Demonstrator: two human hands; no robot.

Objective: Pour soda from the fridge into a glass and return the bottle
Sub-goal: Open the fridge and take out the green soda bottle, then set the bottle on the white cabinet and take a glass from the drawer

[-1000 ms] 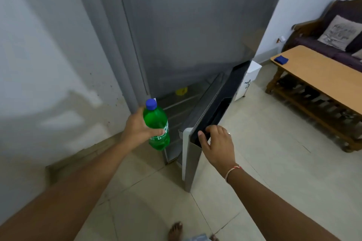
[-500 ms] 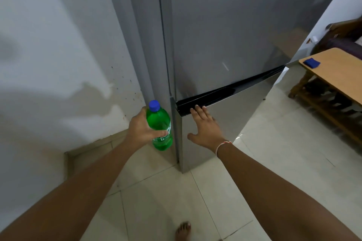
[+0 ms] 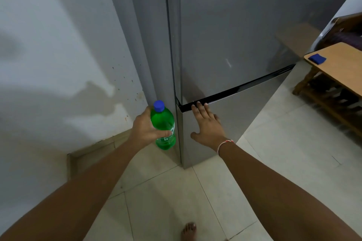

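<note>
A green soda bottle point(image 3: 164, 123) with a blue cap stands upright in the air, just left of the fridge's corner. My left hand point(image 3: 146, 128) grips it around the middle. The tall grey fridge point(image 3: 231, 31) fills the upper centre of the view. Its lower door point(image 3: 252, 111) sits flush with the body. My right hand point(image 3: 206, 126) presses flat on that lower door, fingers straight, fingertips at the dark handle slot. No glass is in view.
A white wall point(image 3: 54, 49) runs along the left. At the right stands a wooden table point(image 3: 340, 64) with a blue cloth point(image 3: 317, 58) on its near corner. Pale floor tiles point(image 3: 293, 152) lie below, and a bare foot point(image 3: 189, 231) shows at the bottom edge.
A second ago the lower fridge door stood open with my right hand on its edge; it swung closed and my palm now presses flat on it. The bottle stayed in my left hand.
</note>
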